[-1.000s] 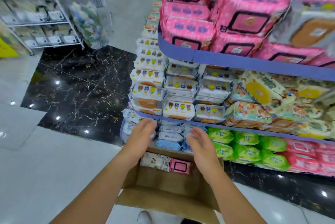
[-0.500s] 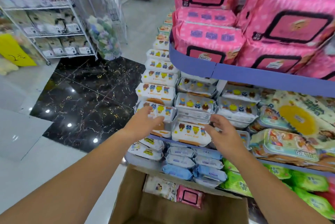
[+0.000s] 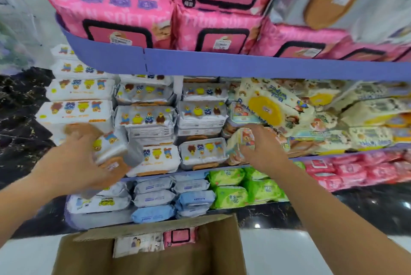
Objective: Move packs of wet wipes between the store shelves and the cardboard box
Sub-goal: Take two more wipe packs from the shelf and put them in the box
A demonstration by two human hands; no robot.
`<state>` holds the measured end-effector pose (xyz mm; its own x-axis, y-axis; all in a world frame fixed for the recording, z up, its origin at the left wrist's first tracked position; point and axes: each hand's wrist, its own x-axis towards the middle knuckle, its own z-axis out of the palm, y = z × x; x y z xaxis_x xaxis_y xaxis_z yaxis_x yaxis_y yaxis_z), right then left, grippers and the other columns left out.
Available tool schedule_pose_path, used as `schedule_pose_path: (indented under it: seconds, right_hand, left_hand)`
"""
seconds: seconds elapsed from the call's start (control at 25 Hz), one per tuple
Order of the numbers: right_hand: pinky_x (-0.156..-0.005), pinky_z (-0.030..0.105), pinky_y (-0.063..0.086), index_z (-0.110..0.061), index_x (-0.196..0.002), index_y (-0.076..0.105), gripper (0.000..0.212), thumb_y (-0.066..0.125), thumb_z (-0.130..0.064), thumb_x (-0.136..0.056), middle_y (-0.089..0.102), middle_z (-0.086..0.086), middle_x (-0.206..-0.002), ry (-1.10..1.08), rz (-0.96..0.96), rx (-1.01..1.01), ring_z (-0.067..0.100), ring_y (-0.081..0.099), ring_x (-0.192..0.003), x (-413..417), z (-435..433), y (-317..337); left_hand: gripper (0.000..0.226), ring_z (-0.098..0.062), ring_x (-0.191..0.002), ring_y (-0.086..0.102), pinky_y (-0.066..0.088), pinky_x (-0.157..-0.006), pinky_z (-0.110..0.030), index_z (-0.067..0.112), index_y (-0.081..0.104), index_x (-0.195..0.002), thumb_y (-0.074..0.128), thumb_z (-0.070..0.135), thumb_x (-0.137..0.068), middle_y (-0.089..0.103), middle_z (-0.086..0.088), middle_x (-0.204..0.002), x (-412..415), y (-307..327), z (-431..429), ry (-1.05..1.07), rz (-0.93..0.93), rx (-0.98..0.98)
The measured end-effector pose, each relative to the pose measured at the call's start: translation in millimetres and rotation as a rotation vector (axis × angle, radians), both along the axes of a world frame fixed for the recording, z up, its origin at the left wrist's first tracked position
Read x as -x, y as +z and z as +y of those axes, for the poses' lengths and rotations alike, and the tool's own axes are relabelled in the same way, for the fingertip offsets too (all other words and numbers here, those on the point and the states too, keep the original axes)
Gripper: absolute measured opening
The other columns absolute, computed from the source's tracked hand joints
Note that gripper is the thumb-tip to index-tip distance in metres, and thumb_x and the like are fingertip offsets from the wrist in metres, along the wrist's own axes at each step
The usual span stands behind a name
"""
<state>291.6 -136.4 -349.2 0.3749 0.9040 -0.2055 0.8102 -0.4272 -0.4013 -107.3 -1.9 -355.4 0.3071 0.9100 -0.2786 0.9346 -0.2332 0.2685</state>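
My left hand (image 3: 75, 161) grips a white wet-wipe pack with cartoon bears (image 3: 113, 148), tilted and pulled off the left end of the middle shelf (image 3: 200, 167). My right hand (image 3: 262, 150) holds a cream pack with a colourful picture (image 3: 241, 143) at the middle shelf's front edge. The open cardboard box (image 3: 220, 248) stands on the floor below me. Inside it, a white pack (image 3: 138, 244) and a pink pack (image 3: 180, 235) lean against the far wall.
Big pink packs (image 3: 124, 14) fill the top shelf behind its purple lip (image 3: 222, 64). Blue-grey packs (image 3: 155, 199), green packs (image 3: 240, 188) and small pink packs (image 3: 355, 170) line the bottom shelf. Black marble floor (image 3: 20, 105) lies to the left.
Both hands rose from over the box to the middle shelf. The left hand took hold of a bear pack and the right hand took a cream pack. The view moved closer to the shelves.
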Motion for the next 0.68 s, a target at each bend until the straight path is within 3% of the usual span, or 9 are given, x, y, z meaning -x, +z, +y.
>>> schedule_pose_path:
  seconds: [0.08, 0.16, 0.24, 0.28, 0.36, 0.44, 0.52, 0.6, 0.68]
  right_hand:
    - [-0.1, 0.043, 0.045, -0.018, -0.146, 0.041, 0.066, 0.066, -0.023, -0.085, 0.046, 0.007, -0.142, 0.108, -0.142, 0.105, 0.03, 0.043, -0.132, -27, -6, 4]
    - [-0.092, 0.043, 0.049, -0.015, -0.137, 0.052, 0.054, 0.064, -0.016, -0.084, 0.051, 0.006, -0.133, 0.146, -0.185, -0.021, 0.029, 0.049, -0.124, -42, -12, 11]
    - [-0.088, 0.045, 0.051, -0.01, -0.123, 0.061, 0.041, 0.064, -0.02, -0.084, 0.057, 0.008, -0.119, 0.143, -0.348, -0.357, 0.032, 0.055, -0.109, -57, -8, 23]
    - [-0.091, 0.046, 0.049, -0.008, -0.122, 0.06, 0.045, 0.066, -0.028, -0.083, 0.057, 0.01, -0.118, 0.129, -0.492, -0.439, 0.034, 0.055, -0.109, -67, 1, 32]
    - [-0.106, 0.049, 0.04, -0.009, -0.138, 0.044, 0.077, 0.067, -0.054, -0.08, 0.048, 0.012, -0.136, 0.033, -0.642, -0.238, 0.036, 0.047, -0.126, -94, 28, 51]
    - [-0.111, 0.048, 0.035, -0.01, -0.15, 0.025, 0.103, 0.065, -0.069, -0.077, 0.037, 0.013, -0.151, -0.06, -0.55, 0.173, 0.035, 0.038, -0.138, -118, 52, 60]
    - [-0.093, 0.045, 0.045, -0.01, -0.144, 0.03, 0.1, 0.071, -0.068, -0.073, 0.048, 0.012, -0.141, -0.08, -0.374, 0.39, 0.035, 0.05, -0.126, -133, 66, 56]
    - [-0.072, 0.035, 0.044, -0.014, -0.124, 0.041, 0.082, 0.077, -0.061, -0.068, 0.058, 0.005, -0.117, -0.078, -0.291, 0.343, 0.028, 0.058, -0.098, -134, 66, 51]
    - [-0.057, 0.03, 0.041, -0.015, -0.11, 0.046, 0.069, 0.082, -0.053, -0.065, 0.061, 0.001, -0.093, -0.115, -0.188, 0.226, 0.017, 0.057, -0.075, -124, 51, 52]
  left_hand:
    - [0.073, -0.026, -0.081, 0.065, 0.05, -0.067, -0.037, 0.015, 0.061, -0.103, 0.087, 0.059, -0.051, 0.067, -0.003, -0.088, -27, 14, -25, 0.145, -0.221, 0.158]
    - [0.052, -0.026, -0.061, 0.063, 0.045, -0.058, -0.035, 0.017, 0.061, -0.085, 0.097, 0.039, -0.055, 0.064, -0.001, -0.063, -60, 25, -47, 0.247, -0.355, 0.266]
    - [0.048, -0.024, -0.063, 0.066, 0.049, -0.057, -0.035, 0.02, 0.063, -0.089, 0.098, 0.033, -0.058, 0.07, -0.003, -0.071, -100, 32, -63, 0.283, -0.452, 0.363]
    - [0.046, -0.022, -0.062, 0.067, 0.048, -0.053, -0.032, 0.02, 0.064, -0.091, 0.096, 0.032, -0.061, 0.072, -0.004, -0.075, -119, 34, -67, 0.314, -0.495, 0.415]
    - [0.042, -0.022, -0.055, 0.065, 0.044, -0.047, -0.029, 0.019, 0.067, -0.096, 0.094, 0.032, -0.065, 0.074, -0.003, -0.075, -155, 36, -68, 0.367, -0.613, 0.507]
    - [0.045, -0.032, -0.067, 0.072, 0.05, -0.053, -0.038, 0.02, 0.069, -0.101, 0.093, 0.034, -0.066, 0.078, -0.003, -0.08, -185, 38, -64, 0.385, -0.724, 0.57]
    - [0.048, -0.034, -0.076, 0.07, 0.049, -0.057, -0.04, 0.019, 0.069, -0.106, 0.092, 0.035, -0.067, 0.078, -0.007, -0.091, -208, 35, -60, 0.399, -0.797, 0.617]
    - [0.049, -0.03, -0.07, 0.065, 0.046, -0.05, -0.032, 0.018, 0.07, -0.109, 0.091, 0.036, -0.068, 0.077, -0.01, -0.093, -220, 31, -59, 0.396, -0.849, 0.647]
    - [0.055, -0.03, -0.08, 0.074, 0.058, -0.068, -0.037, 0.019, 0.071, -0.112, 0.091, 0.037, -0.064, 0.079, -0.004, -0.094, -217, 26, -63, 0.396, -0.879, 0.687]
